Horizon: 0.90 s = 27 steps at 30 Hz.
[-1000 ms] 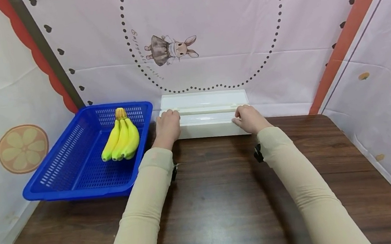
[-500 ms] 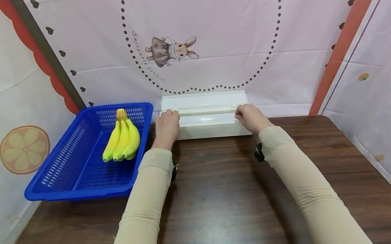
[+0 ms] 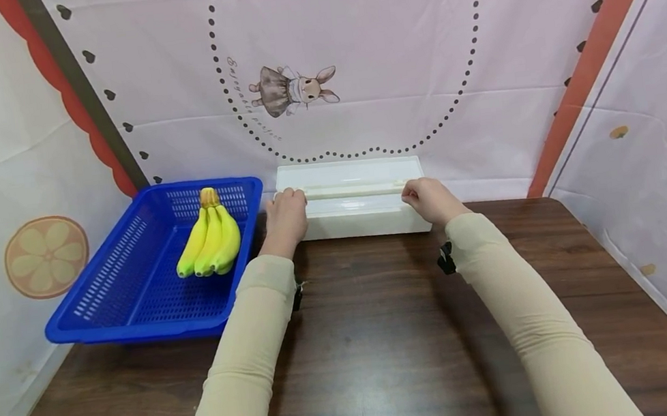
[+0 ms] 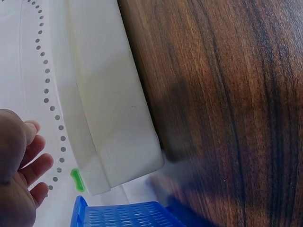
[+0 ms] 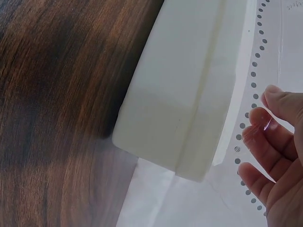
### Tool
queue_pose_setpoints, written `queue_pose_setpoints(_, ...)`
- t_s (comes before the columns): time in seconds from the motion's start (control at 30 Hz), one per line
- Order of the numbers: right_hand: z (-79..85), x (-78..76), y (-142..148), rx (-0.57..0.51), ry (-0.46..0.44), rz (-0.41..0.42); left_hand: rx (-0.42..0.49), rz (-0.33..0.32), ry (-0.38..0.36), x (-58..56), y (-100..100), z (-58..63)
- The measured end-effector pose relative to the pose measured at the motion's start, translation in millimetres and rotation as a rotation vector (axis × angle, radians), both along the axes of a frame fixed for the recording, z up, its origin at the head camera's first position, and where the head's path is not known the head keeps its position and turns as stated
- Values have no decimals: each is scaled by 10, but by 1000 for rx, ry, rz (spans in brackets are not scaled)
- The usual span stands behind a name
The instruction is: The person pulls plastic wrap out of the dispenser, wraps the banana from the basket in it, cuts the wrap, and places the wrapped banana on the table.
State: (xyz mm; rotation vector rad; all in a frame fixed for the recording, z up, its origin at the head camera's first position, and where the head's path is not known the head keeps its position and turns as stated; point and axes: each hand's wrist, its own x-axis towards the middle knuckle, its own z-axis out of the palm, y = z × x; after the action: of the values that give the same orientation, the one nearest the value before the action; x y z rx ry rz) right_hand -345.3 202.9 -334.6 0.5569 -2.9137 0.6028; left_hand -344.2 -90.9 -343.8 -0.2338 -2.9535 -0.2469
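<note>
"Head view: where does the white box (image 3: 366, 225) lie?"

"At the center of the frame, on the brown table (image 3: 349, 343), its lid (image 3: 348, 170) raised in front of the printed cloth (image 3: 390, 57)."

"And the hands?"

"The left hand (image 3: 286, 217) is at the box's left end, fingers curled; whether it pinches anything cannot be told. The right hand (image 3: 431, 200), at the right end, pinches clear film (image 5: 267, 124), seen at middle right of the right wrist view."

"What occupies the left of the frame?"

"A blue basket (image 3: 137, 332); yellow bananas (image 3: 210, 239) lie in its right part, stem toward the top."
</note>
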Motion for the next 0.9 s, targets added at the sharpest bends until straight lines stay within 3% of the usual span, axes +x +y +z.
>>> queue_pose_setpoints(0.9,85,57,8,-73,60,2,28,30,32,56,8,57)
